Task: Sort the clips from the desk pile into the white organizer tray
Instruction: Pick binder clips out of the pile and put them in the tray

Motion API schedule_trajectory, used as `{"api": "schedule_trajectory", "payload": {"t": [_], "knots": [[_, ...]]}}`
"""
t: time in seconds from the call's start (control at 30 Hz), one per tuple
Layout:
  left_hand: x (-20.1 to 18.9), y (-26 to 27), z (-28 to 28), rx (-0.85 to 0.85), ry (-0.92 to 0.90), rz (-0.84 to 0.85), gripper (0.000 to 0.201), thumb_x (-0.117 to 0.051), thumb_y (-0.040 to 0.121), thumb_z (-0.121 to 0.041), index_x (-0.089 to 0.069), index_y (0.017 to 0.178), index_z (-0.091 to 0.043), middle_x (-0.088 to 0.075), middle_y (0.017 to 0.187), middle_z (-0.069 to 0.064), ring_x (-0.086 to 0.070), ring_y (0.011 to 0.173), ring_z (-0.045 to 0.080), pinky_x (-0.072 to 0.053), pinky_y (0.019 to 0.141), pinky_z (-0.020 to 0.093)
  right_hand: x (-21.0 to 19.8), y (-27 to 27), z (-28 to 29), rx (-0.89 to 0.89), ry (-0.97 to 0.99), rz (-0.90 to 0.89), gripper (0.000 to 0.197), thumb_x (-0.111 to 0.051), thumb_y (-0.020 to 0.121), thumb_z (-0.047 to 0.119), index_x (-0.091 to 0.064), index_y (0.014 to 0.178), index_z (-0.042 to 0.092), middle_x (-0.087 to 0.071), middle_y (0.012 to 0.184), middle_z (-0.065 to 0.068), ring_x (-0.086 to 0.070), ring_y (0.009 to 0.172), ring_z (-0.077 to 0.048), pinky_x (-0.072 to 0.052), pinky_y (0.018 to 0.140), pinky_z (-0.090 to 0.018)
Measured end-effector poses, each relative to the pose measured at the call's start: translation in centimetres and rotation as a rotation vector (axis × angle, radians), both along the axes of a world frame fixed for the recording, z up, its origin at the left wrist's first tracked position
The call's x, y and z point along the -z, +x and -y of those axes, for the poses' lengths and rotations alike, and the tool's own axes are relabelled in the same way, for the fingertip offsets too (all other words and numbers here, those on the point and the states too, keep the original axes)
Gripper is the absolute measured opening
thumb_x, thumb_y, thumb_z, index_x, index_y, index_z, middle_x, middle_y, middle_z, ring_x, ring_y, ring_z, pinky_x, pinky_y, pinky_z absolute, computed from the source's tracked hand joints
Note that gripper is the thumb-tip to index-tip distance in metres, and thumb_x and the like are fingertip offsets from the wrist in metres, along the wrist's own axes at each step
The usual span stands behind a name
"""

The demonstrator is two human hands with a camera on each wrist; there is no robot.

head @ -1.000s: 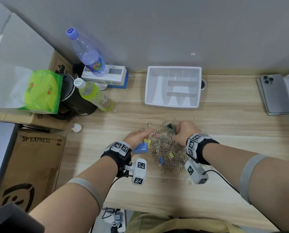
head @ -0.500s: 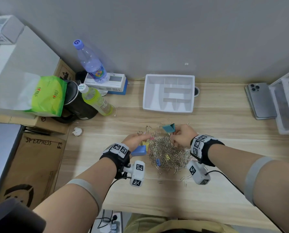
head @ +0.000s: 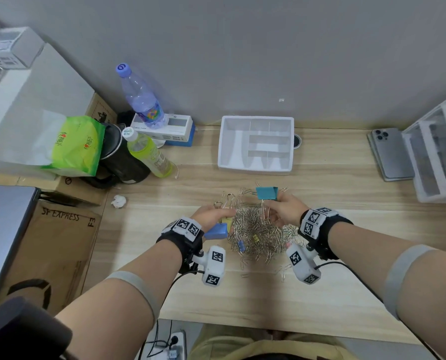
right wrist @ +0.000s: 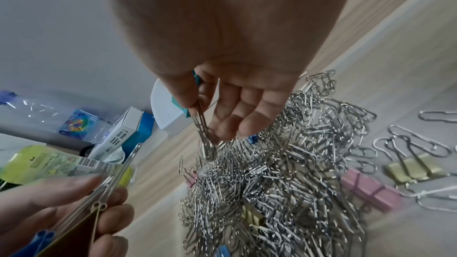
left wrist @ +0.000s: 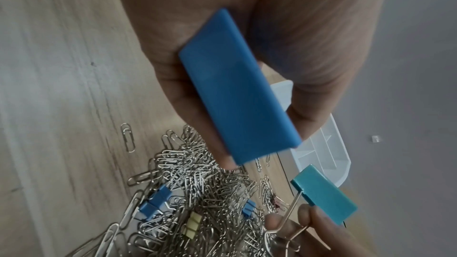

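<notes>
Right hand [head: 284, 211] pinched the teal clip [head: 266, 193] by its stiff wire handles, best grip; left hand [head: 211, 216] clutched two more.

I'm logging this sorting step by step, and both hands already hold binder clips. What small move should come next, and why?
Probably carry the teal binder clip forward and drop it into the white organizer tray. The right hand already pinches it by its wire handles, lifted above the paper clip pile, and the tray shows nothing in its compartments. The left hand holds the blue binder clip, so it can follow.
</notes>
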State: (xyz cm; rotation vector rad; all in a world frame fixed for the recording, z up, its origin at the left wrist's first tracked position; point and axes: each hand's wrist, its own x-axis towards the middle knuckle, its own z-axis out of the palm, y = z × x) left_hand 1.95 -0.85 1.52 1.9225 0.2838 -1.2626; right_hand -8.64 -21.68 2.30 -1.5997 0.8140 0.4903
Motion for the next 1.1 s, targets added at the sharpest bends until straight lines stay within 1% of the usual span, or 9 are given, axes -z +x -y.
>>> {"api": "schedule_trajectory", "payload": {"t": [0.07,0.17,0.27,0.43,0.53,0.63,0.77,0.93,1.1], "knots": [[-0.9,-0.5,-0.1,0.023,0.016,0.019,0.076,-0.088,0.039,-0.055,-0.068,0.101,-0.016,-0.066,0.104,0.004,-0.066,0.101,0.028,-0.048,0.1,0.049,-0.1,-0.4,-0.4,-0.001,-0.01,0.007,0.023,-0.049,0.1,0.024,-0.051,0.12,0.013,-0.065,0.086,-0.007,-0.061,0.061,-0.013,-0.046,0.053,-0.028],[-0.1,-0.8,-0.7,0.023,0.035,0.005,0.112,-0.091,0.024,-0.06,-0.061,0.122,-0.014,-0.065,0.122,0.009,-0.062,0.115,0.032,-0.047,0.102,0.051,-0.8,-0.8,-0.9,0.036,-0.003,0.032,0.012,-0.044,0.102,0.021,-0.05,0.11,0.016,-0.065,0.076,-0.001,-0.064,0.054,-0.006,-0.047,0.056,-0.025],[0.4,-0.9,-0.8,0.025,0.04,0.014,0.11,-0.091,0.027,-0.057,-0.06,0.123,-0.014,-0.063,0.125,0.011,-0.06,0.118,0.033,-0.047,0.102,0.05,-0.5,-0.9,-1.4,0.087,0.12,0.02,0.019,-0.038,0.104,0.024,-0.045,0.121,0.019,-0.074,0.08,-0.009,-0.071,0.069,-0.021,-0.055,0.068,-0.035],[0.8,-1.2,-1.0,0.02,0.053,0.007,0.124,-0.089,0.017,-0.063,-0.056,0.128,-0.016,-0.062,0.126,0.011,-0.06,0.118,0.032,-0.047,0.101,0.051,-0.2,-1.2,-1.6,0.097,0.148,0.012,0.026,-0.038,0.103,0.029,-0.04,0.129,0.023,-0.072,0.088,-0.015,-0.067,0.063,-0.031,-0.043,0.049,-0.03],[-0.3,-1.4,-0.7,0.039,0.052,0.011,0.109,-0.09,0.029,-0.059,-0.059,0.123,-0.015,-0.064,0.122,0.011,-0.061,0.116,0.033,-0.047,0.101,0.05,-0.3,-1.4,-1.7,0.083,0.113,0.015,0.03,-0.04,0.102,0.031,-0.041,0.131,0.023,-0.058,0.107,-0.008,-0.067,0.057,-0.024,-0.047,0.045,-0.027],[-1.1,-1.7,-0.4,0.049,0.054,0.021,0.089,-0.089,0.035,-0.054,-0.064,0.111,-0.016,-0.067,0.114,0.011,-0.063,0.112,0.033,-0.048,0.101,0.05,-0.2,-1.4,-1.6,0.06,0.081,0.0,0.025,-0.038,0.102,0.03,-0.042,0.126,0.023,-0.052,0.09,0.0,-0.064,0.049,-0.018,-0.044,0.039,-0.023],[-0.3,-1.6,-0.5,0.04,0.055,0.016,0.099,-0.091,0.029,-0.056,-0.064,0.114,-0.014,-0.067,0.116,0.01,-0.063,0.113,0.033,-0.047,0.102,0.051,0.3,-1.3,-1.3,0.069,0.101,-0.048,0.02,-0.034,0.102,0.026,-0.045,0.112,0.012,-0.057,0.067,-0.007,-0.053,0.038,-0.016,-0.032,0.033,-0.019],[-0.5,-1.7,-0.3,0.034,0.049,0.004,0.091,-0.09,0.034,-0.053,-0.064,0.113,-0.016,-0.067,0.113,0.008,-0.063,0.113,0.032,-0.047,0.102,0.051,0.6,-1.4,-1.3,0.066,0.135,-0.095,0.016,-0.03,0.102,0.018,-0.045,0.1,0.012,-0.051,0.058,-0.004,-0.054,0.041,-0.017,-0.038,0.039,-0.021],[0.1,-1.6,-0.3,0.053,0.046,0.005,0.076,-0.09,0.035,-0.052,-0.068,0.1,-0.019,-0.069,0.105,0.008,-0.065,0.109,0.033,-0.048,0.101,0.052,1.3,-1.6,-1.3,0.058,0.173,-0.116,0.017,-0.029,0.101,0.012,-0.046,0.098,0.015,-0.042,0.051,0.0,-0.04,0.034,-0.012,-0.029,0.037,-0.016]]}}
